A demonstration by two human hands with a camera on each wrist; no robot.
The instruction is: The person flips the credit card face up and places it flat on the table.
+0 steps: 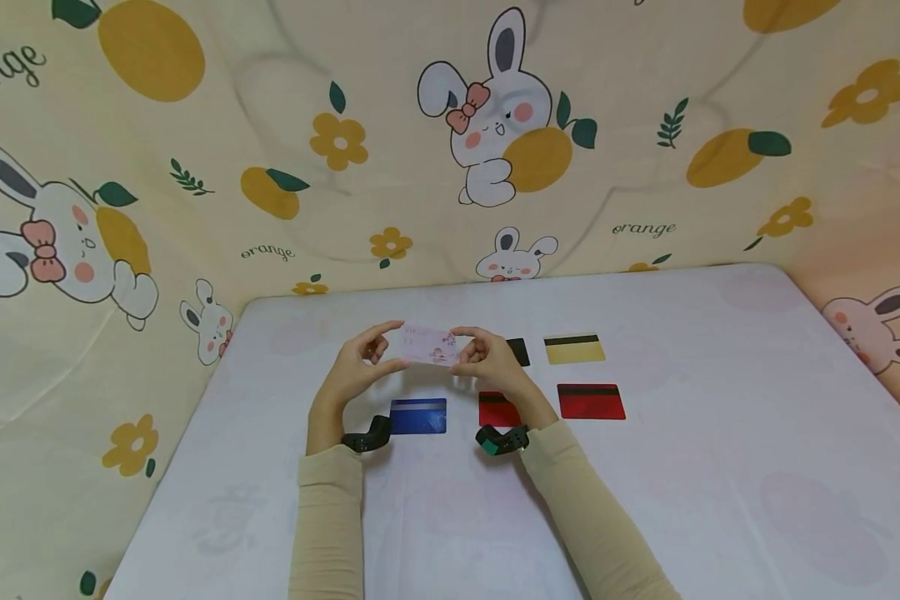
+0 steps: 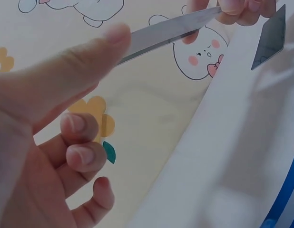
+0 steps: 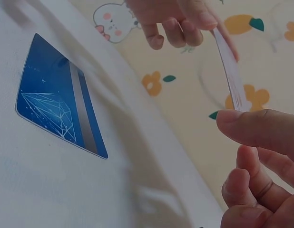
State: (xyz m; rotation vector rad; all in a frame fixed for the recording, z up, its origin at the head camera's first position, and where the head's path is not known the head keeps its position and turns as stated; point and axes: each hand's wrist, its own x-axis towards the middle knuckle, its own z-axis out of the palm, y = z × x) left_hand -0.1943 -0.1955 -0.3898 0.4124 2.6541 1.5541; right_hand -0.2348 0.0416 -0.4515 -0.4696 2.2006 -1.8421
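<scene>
A pale pink card (image 1: 429,345) with small printed figures is held up over the table between both hands. My left hand (image 1: 354,364) pinches its left end between thumb and index finger, the other fingers curled loosely below. At the opposite end, my right hand (image 1: 489,358) pinches the card the same way. In the left wrist view the card (image 2: 166,33) shows nearly edge-on, and in the right wrist view the card (image 3: 229,71) is a thin strip between the two thumbs. Below the hands lies a blue card (image 1: 418,417) with a silver stripe.
Right of the hands lie a gold card (image 1: 574,349) and a red card (image 1: 591,402). Another red card (image 1: 498,410) and a black card (image 1: 521,352) are partly hidden by my right hand and wrist. A patterned cloth (image 1: 450,242) hangs behind the white table (image 1: 690,517).
</scene>
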